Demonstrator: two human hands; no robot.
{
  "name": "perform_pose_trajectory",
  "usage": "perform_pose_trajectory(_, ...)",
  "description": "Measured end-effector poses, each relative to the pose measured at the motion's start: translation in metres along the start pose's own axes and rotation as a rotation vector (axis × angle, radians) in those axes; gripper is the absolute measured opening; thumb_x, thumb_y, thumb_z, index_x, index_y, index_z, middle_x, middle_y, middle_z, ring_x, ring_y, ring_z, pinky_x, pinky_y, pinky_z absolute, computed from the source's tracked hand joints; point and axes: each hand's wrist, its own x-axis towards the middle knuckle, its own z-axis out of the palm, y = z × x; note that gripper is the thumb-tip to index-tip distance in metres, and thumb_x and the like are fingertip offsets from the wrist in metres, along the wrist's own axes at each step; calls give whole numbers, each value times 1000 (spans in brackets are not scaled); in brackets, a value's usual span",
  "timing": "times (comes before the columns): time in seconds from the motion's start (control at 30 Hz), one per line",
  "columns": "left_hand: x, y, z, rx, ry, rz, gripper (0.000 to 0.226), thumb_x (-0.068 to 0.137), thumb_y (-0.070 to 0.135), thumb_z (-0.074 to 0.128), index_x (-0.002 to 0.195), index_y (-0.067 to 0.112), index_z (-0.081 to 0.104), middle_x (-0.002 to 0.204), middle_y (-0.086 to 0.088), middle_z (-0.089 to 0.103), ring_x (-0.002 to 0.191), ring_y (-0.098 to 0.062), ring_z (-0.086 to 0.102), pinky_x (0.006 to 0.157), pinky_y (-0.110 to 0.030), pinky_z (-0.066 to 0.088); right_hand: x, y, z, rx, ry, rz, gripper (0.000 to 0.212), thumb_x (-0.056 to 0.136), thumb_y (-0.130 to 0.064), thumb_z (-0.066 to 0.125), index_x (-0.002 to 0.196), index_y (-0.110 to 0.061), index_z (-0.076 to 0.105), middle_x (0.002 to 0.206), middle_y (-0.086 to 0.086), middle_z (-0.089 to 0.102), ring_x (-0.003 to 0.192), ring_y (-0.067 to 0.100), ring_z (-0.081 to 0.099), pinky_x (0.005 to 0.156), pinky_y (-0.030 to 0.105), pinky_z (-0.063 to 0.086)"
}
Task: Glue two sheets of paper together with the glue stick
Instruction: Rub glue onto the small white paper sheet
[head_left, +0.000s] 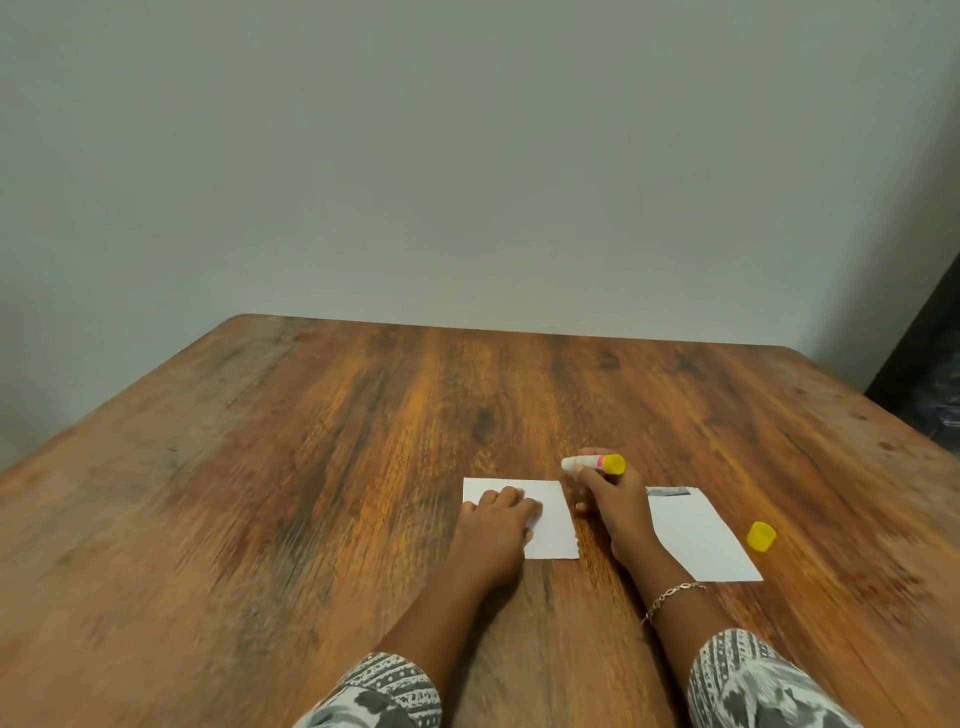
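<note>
Two white paper sheets lie on the wooden table (363, 467). My left hand (498, 525) rests flat on the left sheet (556, 519), fingers curled and pressing it down. My right hand (608, 499) grips the glue stick (592, 463), white with a pink band and a yellow end, held sideways just above the table past the left sheet's far right corner. The second sheet (701, 540), with a dark strip at its far edge, lies to the right of my right wrist. The yellow cap (761, 535) stands on the table beside that sheet.
The table's far edge meets a plain grey wall (467, 156). A dark object (930, 374) stands past the table's right corner. A bracelet (672, 595) is on my right wrist.
</note>
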Motion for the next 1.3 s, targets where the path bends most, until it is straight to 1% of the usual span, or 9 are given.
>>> perform_pose_trajectory(0.07,1,-1,0,-3,-3,-5,42,96,23,42,137,27,34,151,0,27,136,-21,25,111,-41,22,3,4,-1,-60,4,-25,14,86,-18,60,95,-7,60,78,3,63,68,14,59,52,18,46)
perform_pose_trajectory(0.13,2,-1,0,-3,-8,-5,42,96,24,42,137,27,33,151,0,27,136,-21,25,111,-41,22,4,5,0,-114,10,-59,8,86,-18,59,86,-10,59,72,0,61,61,11,57,44,11,42)
perform_pose_trajectory(0.27,3,-2,1,-4,-17,-4,42,96,24,42,137,27,33,151,0,26,136,-21,24,110,-41,22,6,5,2,-158,12,-94,12,86,-18,60,74,-19,57,66,-4,60,57,6,53,50,15,39)
perform_pose_trajectory(0.4,3,-2,0,-20,-23,-5,42,96,24,42,137,27,33,151,1,26,136,-21,24,110,-40,22,8,8,2,-194,9,-101,7,85,-17,61,85,-10,60,74,-2,61,64,7,56,54,17,39)
perform_pose_trajectory(0.53,2,-2,-2,-25,-33,-3,42,96,24,42,137,26,33,151,1,26,136,-21,23,110,-41,21,9,13,4,-221,1,-107,18,85,-19,61,96,-5,62,88,4,64,74,14,59,58,17,42)
perform_pose_trajectory(0.7,2,-2,-1,-45,-29,-12,41,96,24,42,137,27,34,151,1,27,136,-21,24,110,-41,20,8,14,4,-220,-7,-128,8,84,-18,62,90,-12,60,84,2,63,75,14,59,60,20,44)
perform_pose_trajectory(0.87,2,-2,-2,-50,-35,-16,41,96,24,42,137,26,35,151,0,27,136,-21,24,111,-42,20,10,18,4,-235,-13,-135,18,85,-19,62,98,-7,62,88,4,64,80,15,60,65,19,46)
perform_pose_trajectory(1.1,3,-3,-2,-60,-29,-4,40,95,23,44,135,24,37,149,0,30,134,-21,26,110,-41,22,13,19,5,-258,-29,-167,14,83,-18,64,89,-6,64,80,7,66,76,18,62,60,23,45)
perform_pose_trajectory(1.3,3,-3,-2,-55,-27,-5,40,95,23,44,135,25,37,149,0,31,134,-21,27,109,-41,23,13,21,5,-287,-24,-179,16,83,-18,63,92,-5,65,83,7,66,77,16,61,62,21,45)
